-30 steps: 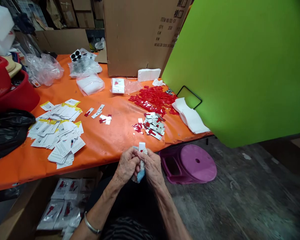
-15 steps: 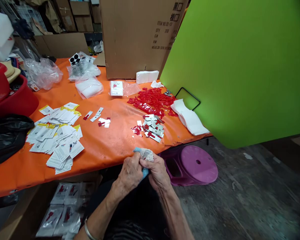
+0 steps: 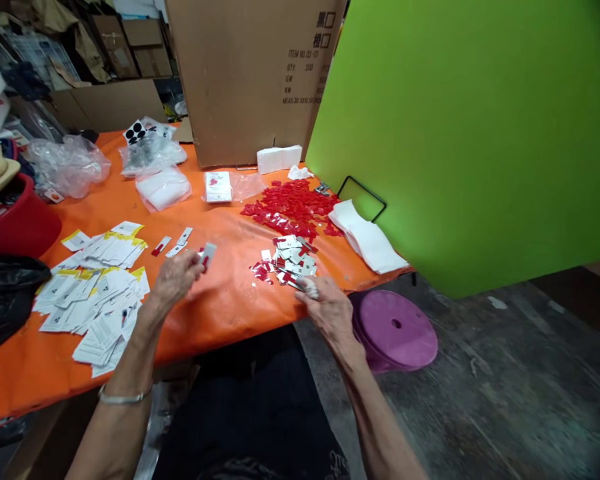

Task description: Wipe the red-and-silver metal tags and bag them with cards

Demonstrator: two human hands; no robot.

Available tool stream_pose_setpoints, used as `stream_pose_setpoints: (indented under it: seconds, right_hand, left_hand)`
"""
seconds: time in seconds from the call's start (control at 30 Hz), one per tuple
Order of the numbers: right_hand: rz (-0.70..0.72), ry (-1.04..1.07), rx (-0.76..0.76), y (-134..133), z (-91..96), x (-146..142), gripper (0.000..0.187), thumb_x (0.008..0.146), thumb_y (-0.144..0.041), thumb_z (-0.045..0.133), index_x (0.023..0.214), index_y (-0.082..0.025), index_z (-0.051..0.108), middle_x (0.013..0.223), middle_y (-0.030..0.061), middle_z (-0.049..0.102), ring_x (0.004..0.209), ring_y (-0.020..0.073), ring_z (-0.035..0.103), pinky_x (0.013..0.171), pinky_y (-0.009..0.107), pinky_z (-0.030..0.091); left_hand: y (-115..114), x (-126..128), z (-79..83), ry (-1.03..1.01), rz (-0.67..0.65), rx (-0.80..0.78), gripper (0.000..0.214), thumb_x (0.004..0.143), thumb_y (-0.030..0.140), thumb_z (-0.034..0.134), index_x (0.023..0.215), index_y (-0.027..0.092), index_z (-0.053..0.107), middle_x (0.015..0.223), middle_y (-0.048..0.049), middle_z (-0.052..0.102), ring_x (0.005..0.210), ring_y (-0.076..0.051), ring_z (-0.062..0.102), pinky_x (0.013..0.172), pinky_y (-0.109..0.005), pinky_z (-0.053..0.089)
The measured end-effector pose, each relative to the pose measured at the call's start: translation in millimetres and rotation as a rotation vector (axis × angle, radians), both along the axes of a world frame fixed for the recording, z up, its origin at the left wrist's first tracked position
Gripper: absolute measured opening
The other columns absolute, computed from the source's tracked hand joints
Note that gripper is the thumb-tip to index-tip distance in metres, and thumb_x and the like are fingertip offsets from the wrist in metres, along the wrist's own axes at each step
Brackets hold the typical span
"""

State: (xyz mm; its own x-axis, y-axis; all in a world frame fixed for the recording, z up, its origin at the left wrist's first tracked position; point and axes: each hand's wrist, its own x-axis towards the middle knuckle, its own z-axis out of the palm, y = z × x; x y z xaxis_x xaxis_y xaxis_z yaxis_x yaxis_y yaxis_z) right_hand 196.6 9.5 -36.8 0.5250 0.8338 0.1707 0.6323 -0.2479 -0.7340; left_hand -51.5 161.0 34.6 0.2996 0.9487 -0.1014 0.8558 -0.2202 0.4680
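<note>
My left hand (image 3: 176, 280) pinches a small flat silver plate (image 3: 209, 255) with a red piece on it, just over the orange table. To its left lie a few similar plates (image 3: 177, 250). My right hand (image 3: 330, 313) is closed around a crumpled white cloth (image 3: 309, 287), of which only a part shows. Its fingertips are at the near edge of a pile of silver plates with red pieces (image 3: 296, 257); whether they grip a plate there I cannot tell. Small red film scraps (image 3: 261, 270) lie beside that pile.
Behind the pile spreads a heap of red pieces (image 3: 293, 203). White sheets (image 3: 369, 237) lie at the right edge, printed cards (image 3: 93, 297) at the left. A tall carton (image 3: 240, 80) and a green panel (image 3: 455, 133) stand behind; a purple stool (image 3: 397, 330) is below right.
My hands, together on a blue-and-white cloth before, have parted. The left has moved left and now holds a plate. The right has moved to the pile with the cloth.
</note>
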Motion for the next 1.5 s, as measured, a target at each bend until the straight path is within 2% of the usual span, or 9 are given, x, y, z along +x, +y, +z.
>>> stream_pose_setpoints:
  seconds: [0.1,0.23,0.33,0.57,0.8,1.07,1.27,1.4,1.5]
  right_hand:
    - [0.072,-0.406,-0.177,9.5,-11.8,-5.7,0.011,0.078,-0.024,0.051,0.081,-0.018,0.060,0.087,0.0108,0.060,0.084,0.0244,0.051,0.075,0.035,0.040]
    - [0.146,-0.570,-0.178,11.6,-19.7,-4.5,0.014,0.078,-0.021,0.046,0.083,-0.016,0.058,0.084,0.0114,0.058,0.079,0.0240,0.050,0.070,0.033,0.039]
    - [0.314,-0.637,-0.153,8.5,-20.9,6.2,0.017,0.078,-0.015,0.042,0.081,-0.016,0.059,0.081,0.0097,0.058,0.077,0.0216,0.052,0.068,0.030,0.039]
    - [0.448,-0.641,0.166,-0.3,-34.8,23.4,0.029,0.084,-0.019,0.036,0.092,-0.013,0.063,0.082,0.0116,0.061,0.082,0.0209,0.055,0.076,0.031,0.046]
    - [0.584,-0.457,0.309,-21.3,-12.1,-6.1,0.025,0.079,-0.018,0.042,0.090,-0.017,0.064,0.089,0.0117,0.063,0.082,0.0218,0.058,0.077,0.038,0.048]
    - [0.192,0.716,0.046,-26.5,44.2,-35.2,0.053,0.073,-0.029,0.050,0.124,-0.019,0.041,0.114,0.0095,0.057,0.090,0.0216,0.058,0.074,0.035,0.049]
    - [0.576,0.172,-0.048,-20.0,51.4,-76.2,0.023,0.082,-0.025,0.045,0.101,-0.018,0.055,0.105,0.0107,0.058,0.099,0.0222,0.051,0.089,0.039,0.038]
    - [0.839,0.255,-0.266,-28.0,54.8,-81.9,0.013,0.083,-0.029,0.047,0.081,-0.017,0.054,0.076,0.0015,0.056,0.070,0.0138,0.050,0.067,0.027,0.039]
    - [0.853,0.372,-0.420,-34.1,60.5,-83.2,0.017,0.073,-0.026,0.055,0.061,-0.018,0.047,0.058,-0.0057,0.041,0.054,0.0083,0.037,0.050,0.022,0.029]
  left_hand:
    - [20.3,11.2,-4.9,0.103,0.142,0.170,0.016,0.078,0.022,0.047,0.083,0.017,0.061,0.069,-0.0093,0.063,0.073,-0.026,0.059,0.067,-0.034,0.041]
    - [-14.7,61.8,-21.3,-0.080,-0.008,0.140,0.015,0.077,0.025,0.052,0.084,0.020,0.065,0.079,-0.0066,0.067,0.076,-0.020,0.060,0.071,-0.029,0.043]
    - [-46.0,102.5,-32.4,-0.340,-0.138,-0.086,0.013,0.073,0.028,0.057,0.064,0.019,0.062,0.071,-0.0036,0.064,0.074,-0.018,0.058,0.069,-0.026,0.042]
    - [-65.9,136.4,-44.9,-0.543,0.042,-0.617,0.019,0.070,0.034,0.058,0.064,0.017,0.051,0.050,0.0004,0.055,0.041,-0.013,0.050,0.040,-0.023,0.037]
    - [-76.7,111.6,-42.4,-0.668,0.068,-0.926,0.024,0.076,0.028,0.046,0.058,0.013,0.050,0.045,-0.0001,0.050,0.030,-0.008,0.040,0.030,-0.020,0.028]
    - [-108.9,65.4,-34.8,-0.788,0.122,-0.812,0.017,0.069,0.025,0.054,0.057,0.015,0.048,0.037,0.0073,0.040,0.026,-0.003,0.029,0.027,-0.016,0.018]
    - [-125.2,45.2,-19.7,-1.050,0.063,-1.040,0.013,0.056,0.024,0.059,0.056,0.014,0.053,0.033,0.0053,0.041,0.026,-0.006,0.032,0.026,-0.018,0.026]
    - [-135.4,19.5,-20.6,-0.919,0.079,-0.958,0.015,0.064,0.029,0.052,0.067,0.015,0.055,0.035,0.0050,0.044,0.027,-0.008,0.034,0.029,-0.019,0.026]
    - [-143.2,4.6,-23.6,-0.632,-0.106,-0.697,0.016,0.069,0.028,0.046,0.058,0.017,0.048,0.040,0.0044,0.041,0.034,-0.008,0.035,0.037,-0.020,0.024]
